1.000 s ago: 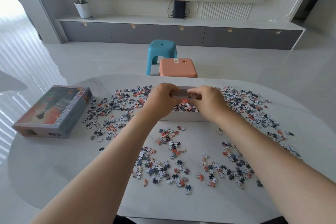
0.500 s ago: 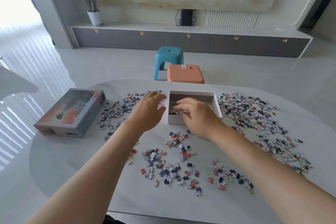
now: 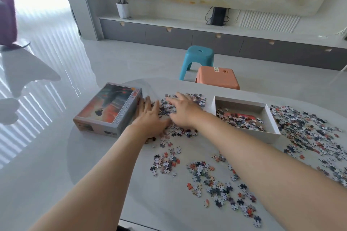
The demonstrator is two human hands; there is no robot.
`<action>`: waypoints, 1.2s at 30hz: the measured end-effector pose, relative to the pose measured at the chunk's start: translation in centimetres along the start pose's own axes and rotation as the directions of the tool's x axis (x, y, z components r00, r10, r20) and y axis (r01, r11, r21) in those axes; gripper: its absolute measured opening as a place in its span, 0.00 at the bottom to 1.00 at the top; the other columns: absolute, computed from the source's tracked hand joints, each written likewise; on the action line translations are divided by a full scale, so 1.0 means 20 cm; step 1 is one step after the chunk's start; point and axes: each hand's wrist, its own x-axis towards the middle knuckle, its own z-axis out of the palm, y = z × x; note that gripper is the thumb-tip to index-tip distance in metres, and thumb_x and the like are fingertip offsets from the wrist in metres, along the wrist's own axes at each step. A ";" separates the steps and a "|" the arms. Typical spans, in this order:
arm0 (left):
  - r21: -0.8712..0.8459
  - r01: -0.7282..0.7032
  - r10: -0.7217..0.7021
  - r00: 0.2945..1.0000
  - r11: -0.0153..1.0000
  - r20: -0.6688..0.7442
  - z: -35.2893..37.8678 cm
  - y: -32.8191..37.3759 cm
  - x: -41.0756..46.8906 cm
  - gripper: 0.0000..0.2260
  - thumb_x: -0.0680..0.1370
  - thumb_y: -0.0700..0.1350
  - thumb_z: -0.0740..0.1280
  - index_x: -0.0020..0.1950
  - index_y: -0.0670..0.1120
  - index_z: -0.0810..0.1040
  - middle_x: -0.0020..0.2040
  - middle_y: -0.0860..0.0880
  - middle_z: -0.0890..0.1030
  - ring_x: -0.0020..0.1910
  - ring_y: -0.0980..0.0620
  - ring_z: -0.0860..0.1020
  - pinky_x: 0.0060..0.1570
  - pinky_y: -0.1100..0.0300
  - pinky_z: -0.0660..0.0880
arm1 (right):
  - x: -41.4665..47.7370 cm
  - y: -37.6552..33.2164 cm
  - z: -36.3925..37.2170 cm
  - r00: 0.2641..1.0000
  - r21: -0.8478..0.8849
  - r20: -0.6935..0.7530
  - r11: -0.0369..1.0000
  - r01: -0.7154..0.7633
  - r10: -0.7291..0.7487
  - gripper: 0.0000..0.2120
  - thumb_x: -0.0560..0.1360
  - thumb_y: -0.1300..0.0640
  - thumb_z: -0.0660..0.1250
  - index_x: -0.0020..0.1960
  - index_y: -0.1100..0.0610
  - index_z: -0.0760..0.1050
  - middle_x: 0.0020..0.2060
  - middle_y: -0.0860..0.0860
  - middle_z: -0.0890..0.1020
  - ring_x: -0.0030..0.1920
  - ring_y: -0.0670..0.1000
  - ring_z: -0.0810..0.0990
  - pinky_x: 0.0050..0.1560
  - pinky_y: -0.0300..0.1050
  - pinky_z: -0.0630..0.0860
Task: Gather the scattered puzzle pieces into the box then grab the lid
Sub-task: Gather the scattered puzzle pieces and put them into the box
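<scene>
Left hand (image 3: 150,116) is laid palm down with fingers straight and pointing away, just beside the right side of the lid (image 3: 110,107); nothing is gripped. Right hand (image 3: 185,111) is likewise flat and open, fingers spread and angled toward the far left, resting on a heap of puzzle pieces (image 3: 167,108). The heap is bracketed between the two hands, so a cupping sweep is judged to be the step in hand. The box (image 3: 259,134) lies on the bench (image 3: 112,165) to the right of both hands, open side up and partly filled; its long side appears to run across the view. The right hand is the nearer to it, the right forearm passing just beside its left wall. The coming move is therefore judged to run left to right, up over that wall. Both forearms are extended well forward and converge on the heap. The lid sits picture side up, long axis running away and slightly rightward. Further pieces are scattered under the forearms and right of the box; much gathering remains.
</scene>
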 end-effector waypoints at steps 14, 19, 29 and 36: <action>-0.210 -0.323 0.258 0.923 0.923 -0.285 0.04 -0.04 -0.01 0.20 0.76 0.48 0.63 0.67 0.49 0.71 0.63 0.50 0.73 0.65 0.51 0.64 0.65 0.58 0.62 | -0.04 0.04 0.00 0.992 -0.048 -0.025 0.991 0.123 -0.124 0.24 0.73 0.46 0.59 0.68 0.47 0.73 0.65 0.51 0.74 0.68 0.56 0.68 0.68 0.56 0.68; -0.191 -0.296 0.214 0.908 0.936 -0.360 0.03 0.02 0.05 0.20 0.76 0.46 0.62 0.69 0.50 0.69 0.66 0.51 0.71 0.67 0.50 0.62 0.65 0.55 0.63 | 0.00 0.08 -0.05 0.976 0.105 -0.216 0.994 0.020 0.003 0.18 0.77 0.56 0.59 0.64 0.53 0.76 0.63 0.56 0.73 0.68 0.56 0.66 0.69 0.51 0.65; 0.055 -0.210 0.210 0.978 0.976 0.007 0.02 0.07 0.26 0.28 0.79 0.49 0.51 0.79 0.49 0.47 0.79 0.49 0.44 0.78 0.51 0.41 0.75 0.52 0.39 | 0.22 0.22 0.01 0.952 0.002 0.013 0.952 -0.307 0.307 0.31 0.80 0.43 0.52 0.79 0.44 0.43 0.78 0.55 0.36 0.77 0.61 0.33 0.75 0.65 0.41; -0.032 -0.291 0.290 0.957 0.956 -0.023 0.04 0.13 0.20 0.23 0.82 0.49 0.50 0.78 0.48 0.56 0.79 0.51 0.53 0.78 0.53 0.47 0.75 0.55 0.43 | 0.15 0.20 0.04 0.973 -0.036 0.007 0.973 -0.230 0.230 0.29 0.82 0.45 0.46 0.80 0.52 0.45 0.80 0.55 0.43 0.78 0.60 0.41 0.77 0.60 0.43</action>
